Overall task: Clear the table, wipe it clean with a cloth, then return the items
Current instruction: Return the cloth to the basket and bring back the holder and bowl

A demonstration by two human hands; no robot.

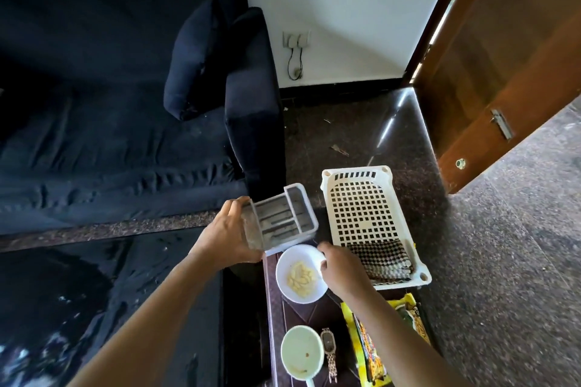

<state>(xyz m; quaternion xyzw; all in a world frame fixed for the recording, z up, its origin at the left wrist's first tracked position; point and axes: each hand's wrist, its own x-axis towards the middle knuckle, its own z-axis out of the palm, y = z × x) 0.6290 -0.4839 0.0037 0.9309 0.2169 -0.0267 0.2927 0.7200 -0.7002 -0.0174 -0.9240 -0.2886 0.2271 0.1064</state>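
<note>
My left hand (229,234) grips a grey divided organiser tray (283,220) by its near end and holds it tilted in the air between the glossy black table (94,292) and a dark side surface (301,317). My right hand (341,267) holds the rim of a white bowl (298,273) with pale yellow food in it. A white perforated basket (364,214) stands on the floor just right of the bowl, with a checked black-and-white cloth (380,261) lying in its near end.
A white mug (301,352), a wristwatch (328,352) and a yellow snack packet (374,352) lie on the dark side surface near me. A dark blue sofa (110,119) with a cushion fills the left. An open wooden door (503,72) stands at the right.
</note>
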